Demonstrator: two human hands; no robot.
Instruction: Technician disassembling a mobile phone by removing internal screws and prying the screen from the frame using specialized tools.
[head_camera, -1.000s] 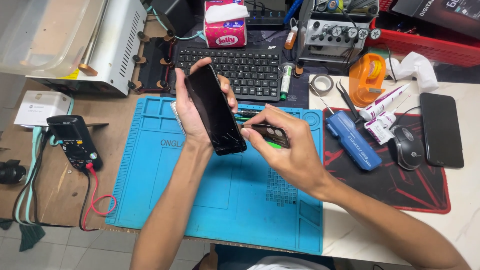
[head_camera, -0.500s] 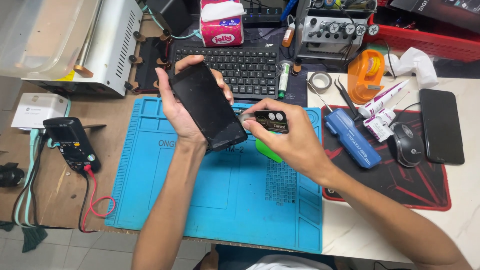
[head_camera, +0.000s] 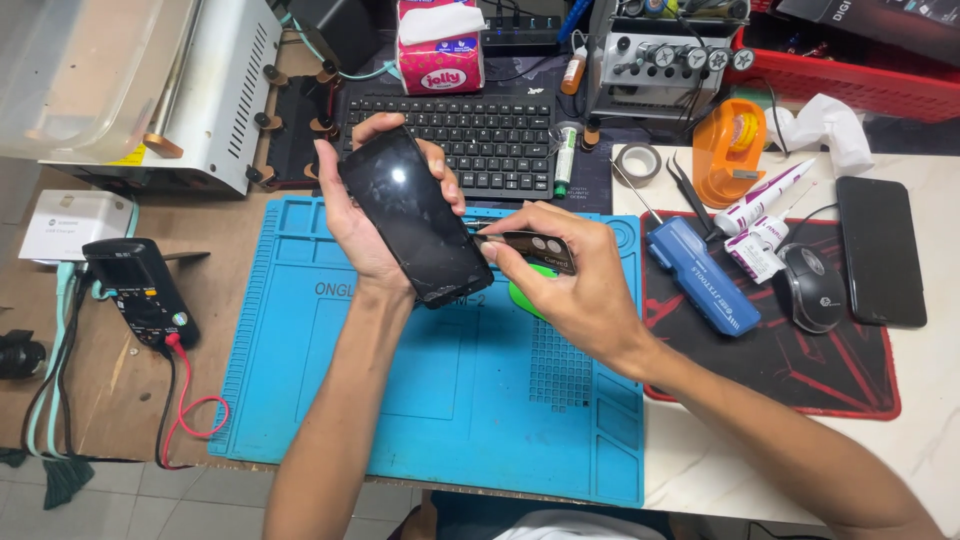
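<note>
My left hand (head_camera: 352, 218) grips a black smartphone (head_camera: 414, 214), screen up and tilted, over the far edge of a blue silicone work mat (head_camera: 420, 400). My right hand (head_camera: 575, 285) pinches a thin dark card-like tool (head_camera: 525, 248) whose tip meets the phone's right edge. Under my right hand lies a green round pick (head_camera: 528, 296) on the mat.
A black keyboard (head_camera: 480, 140) lies behind the mat. On the left are a multimeter (head_camera: 140, 290) with a red lead and a white machine (head_camera: 215, 95). To the right are a blue case (head_camera: 705, 275), tweezers (head_camera: 690, 190), a mouse (head_camera: 812, 288), another black phone (head_camera: 880, 250) and an orange tape dispenser (head_camera: 728, 150).
My left hand has tilted the phone flatter and shifted it slightly left. My right hand has brought the dark tool up against the phone's right edge.
</note>
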